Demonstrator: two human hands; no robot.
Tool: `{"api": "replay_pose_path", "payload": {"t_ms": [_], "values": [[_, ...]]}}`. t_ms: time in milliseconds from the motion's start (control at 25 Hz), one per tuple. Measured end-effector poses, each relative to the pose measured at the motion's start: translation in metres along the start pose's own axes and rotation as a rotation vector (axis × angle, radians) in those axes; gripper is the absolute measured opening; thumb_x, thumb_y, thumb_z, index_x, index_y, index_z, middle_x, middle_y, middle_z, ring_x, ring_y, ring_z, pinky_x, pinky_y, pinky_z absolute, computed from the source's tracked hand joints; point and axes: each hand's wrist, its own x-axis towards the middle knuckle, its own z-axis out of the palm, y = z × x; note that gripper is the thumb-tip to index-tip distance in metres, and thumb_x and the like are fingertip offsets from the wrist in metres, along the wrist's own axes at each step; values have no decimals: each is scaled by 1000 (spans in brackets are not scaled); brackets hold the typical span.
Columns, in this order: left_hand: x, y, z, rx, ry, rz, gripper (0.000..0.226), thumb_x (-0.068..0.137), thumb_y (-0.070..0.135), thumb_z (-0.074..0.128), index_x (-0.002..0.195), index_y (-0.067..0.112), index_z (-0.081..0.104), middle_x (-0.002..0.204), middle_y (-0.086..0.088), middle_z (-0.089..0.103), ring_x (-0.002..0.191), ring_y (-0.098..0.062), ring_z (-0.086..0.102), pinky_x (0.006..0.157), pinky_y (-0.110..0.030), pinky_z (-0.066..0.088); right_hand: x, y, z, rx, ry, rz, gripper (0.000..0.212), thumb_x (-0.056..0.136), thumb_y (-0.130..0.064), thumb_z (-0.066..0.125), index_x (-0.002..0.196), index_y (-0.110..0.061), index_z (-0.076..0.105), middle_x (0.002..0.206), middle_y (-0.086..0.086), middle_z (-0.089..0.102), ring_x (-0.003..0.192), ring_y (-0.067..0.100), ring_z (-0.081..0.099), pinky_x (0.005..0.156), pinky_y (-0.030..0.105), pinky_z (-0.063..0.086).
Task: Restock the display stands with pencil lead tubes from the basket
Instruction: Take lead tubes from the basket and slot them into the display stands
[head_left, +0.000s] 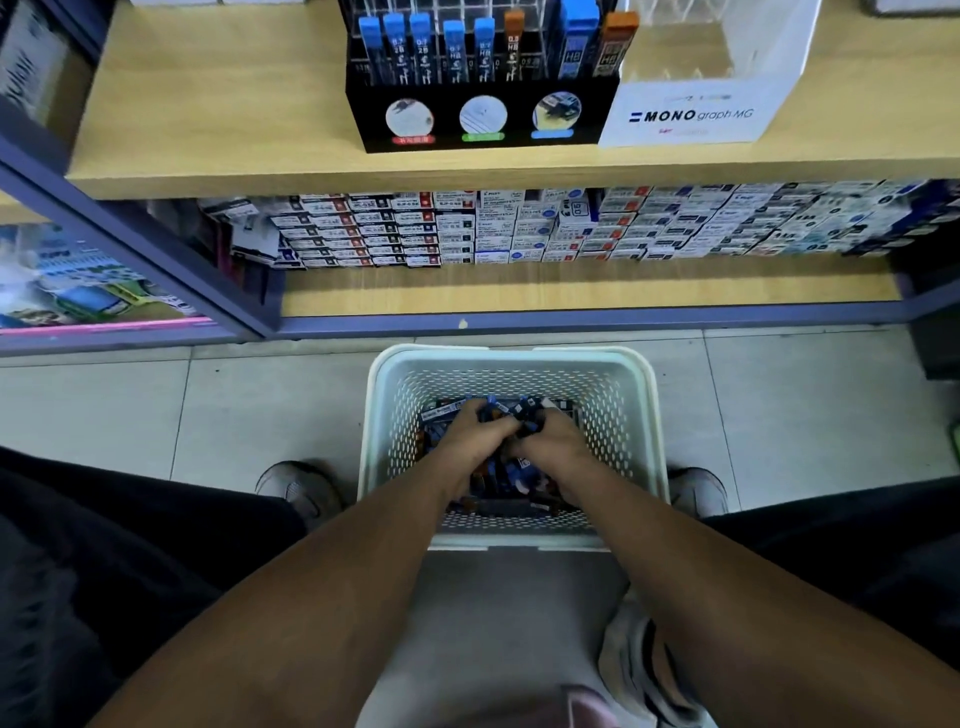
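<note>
Head view, left to right: my left hand (480, 434) and right hand (550, 441) are both down in the white basket (511, 358) on the floor, fingers curled into the heap of pencil lead tubes (498, 475), apparently gathering a bunch. I judge them light, stiff, slick plastic, likely to slide apart, so I'd pinch a few by their bodies, caps aligned. Far above on the shelf, the black display stand (480, 117) has open slots.

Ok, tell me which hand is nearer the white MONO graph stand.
Right. The right hand sits in the basket more nearly beneath the MONO graph stand; the left hand lies further left.
</note>
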Motion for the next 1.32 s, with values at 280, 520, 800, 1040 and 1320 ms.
{"api": "replay_pose_path", "payload": {"t_ms": [280, 520, 800, 1040, 1320], "values": [[0, -8, 3, -118, -29, 88, 13, 81, 10, 79, 92, 14, 74, 90, -9, 77, 86, -24, 74, 76, -37, 61, -18, -7, -13, 281, -262, -19, 41, 74, 20, 70, 109, -1, 67, 96, 19, 75, 89, 31, 73, 78, 36, 62], [3, -8, -5, -184, 32, 72, 33, 79, -11, 66, 109, 3, 66, 99, -21, 72, 89, -36, 71, 77, -47, 60, -10, -10, -31, 406, -228, 46, 46, 78, 24, 59, 113, -6, 64, 109, 15, 72, 105, 29, 69, 93, 39, 57], [-3, -2, -4, -166, 13, 93, 19, 85, -7, 63, 97, 8, 59, 84, -16, 60, 77, -30, 63, 64, -36, 54, -15, -9, -35, 225, -198, 66, 37, 84, 14, 53, 106, -11, 69, 97, 14, 77, 91, 24, 75, 81, 37, 61], [-18, 2, -10, -179, -12, 163, 14, 88, -2, 66, 95, 8, 60, 68, -11, 59, 55, -22, 59, 53, -31, 51, -24, -15, -43, 182, -241, 60, 27, 89, 9, 58, 110, -4, 69, 94, 15, 77, 87, 26, 76, 80, 37, 61], [-40, 9, -7, -411, -97, 184, 13, 91, 0, 68, 98, 9, 62, 66, -8, 59, 51, -19, 56, 51, -29, 47, -42, -18, -45, 127, -478, 63, 57, 79, 25, 54, 124, -9, 63, 114, 14, 73, 108, 28, 70, 92, 41, 58]]}}
